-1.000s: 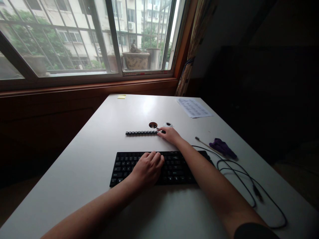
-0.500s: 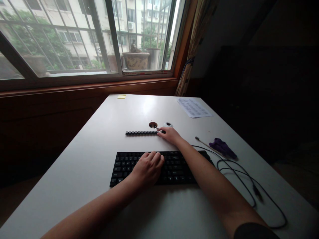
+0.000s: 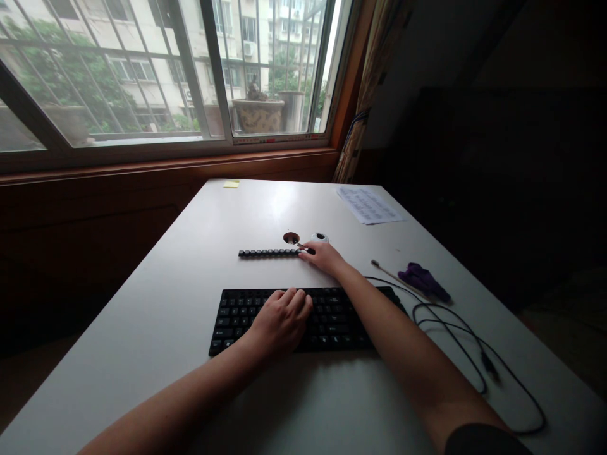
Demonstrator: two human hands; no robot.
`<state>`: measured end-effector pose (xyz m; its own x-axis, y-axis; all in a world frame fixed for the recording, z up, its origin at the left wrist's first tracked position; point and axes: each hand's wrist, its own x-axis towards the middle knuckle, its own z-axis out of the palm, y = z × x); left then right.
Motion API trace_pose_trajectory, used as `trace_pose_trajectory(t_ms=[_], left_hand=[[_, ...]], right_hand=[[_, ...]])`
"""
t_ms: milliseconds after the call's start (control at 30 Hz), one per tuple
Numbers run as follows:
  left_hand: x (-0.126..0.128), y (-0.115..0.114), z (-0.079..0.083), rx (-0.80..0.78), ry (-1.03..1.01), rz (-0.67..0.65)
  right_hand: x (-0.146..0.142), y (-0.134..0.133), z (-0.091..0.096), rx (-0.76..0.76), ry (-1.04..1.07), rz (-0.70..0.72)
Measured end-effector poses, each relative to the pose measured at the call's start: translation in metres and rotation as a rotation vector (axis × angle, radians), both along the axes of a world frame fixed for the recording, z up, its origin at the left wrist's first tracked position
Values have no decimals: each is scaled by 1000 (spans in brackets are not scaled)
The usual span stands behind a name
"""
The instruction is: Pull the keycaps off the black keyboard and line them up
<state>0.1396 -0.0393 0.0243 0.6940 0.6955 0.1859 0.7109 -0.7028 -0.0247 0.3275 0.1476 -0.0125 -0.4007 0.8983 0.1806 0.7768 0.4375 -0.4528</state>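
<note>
nothing has visibly shifted in the last second, so work seems paused, the right hand (image 3: 325,256) pinching a small dark tool (image 3: 310,251) at the right end of the keycap row (image 3: 268,253), beyond the keyboard (image 3: 334,319), where the left hand (image 3: 283,316) rests curled, its grip hidden

No words can be read. Marks on the keyboard (image 3: 332,319) and the paper (image 3: 371,205) beyond it are too small.
</note>
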Motion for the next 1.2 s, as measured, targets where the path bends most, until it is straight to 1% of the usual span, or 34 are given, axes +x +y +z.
trace_pose_trajectory(t_ms=[467, 800, 1000, 1100, 1200], left_hand=[[0, 0, -1, 5, 7, 0], [0, 1, 0, -4, -1, 3], [0, 0, 0, -2, 18, 11], [0, 0, 0, 2, 15, 6], [0, 0, 0, 5, 9, 5]], right_hand=[[1, 1, -3, 8, 14, 4], [0, 0, -1, -2, 3, -1], [1, 1, -1, -12, 45, 6], [3, 1, 2, 3, 85, 12], [6, 1, 7, -16, 117, -2]])
